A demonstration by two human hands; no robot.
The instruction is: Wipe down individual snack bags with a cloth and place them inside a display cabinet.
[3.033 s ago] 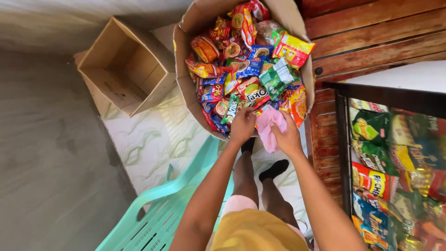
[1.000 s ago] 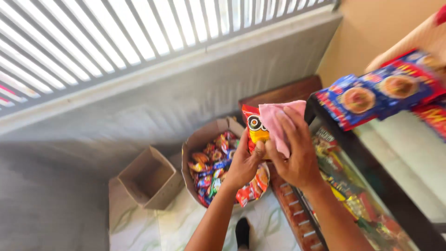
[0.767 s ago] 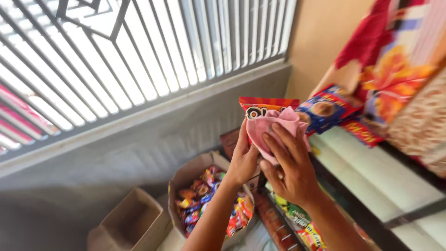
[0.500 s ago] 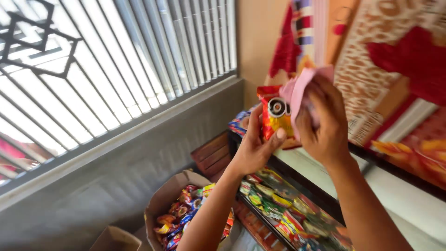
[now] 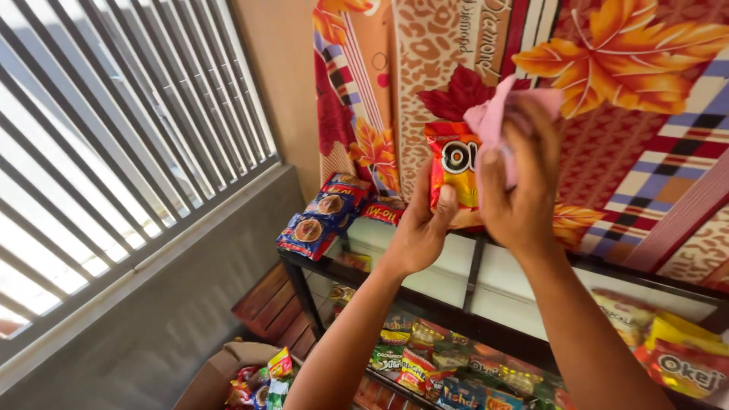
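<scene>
Now raised well above the cardboard box (image 5: 216, 376), the orange snack packet (image 5: 453, 171) sits pinched in the left hand (image 5: 419, 231) — the right hand (image 5: 520, 190) presses a pink cloth (image 5: 493, 118) against it, fingers clenched, above the glass display case (image 5: 471, 304) — wiping continues.

Both arms raised, left hand (image 5: 420, 228) and right hand (image 5: 520, 186) gripping.

A black-framed glass display cabinet (image 5: 456, 315) carries blue biscuit packets (image 5: 319, 220) and a red packet (image 5: 382, 211) on its white top (left end); colourful snack packets (image 5: 425, 364) lie on the shelf inside.
</scene>
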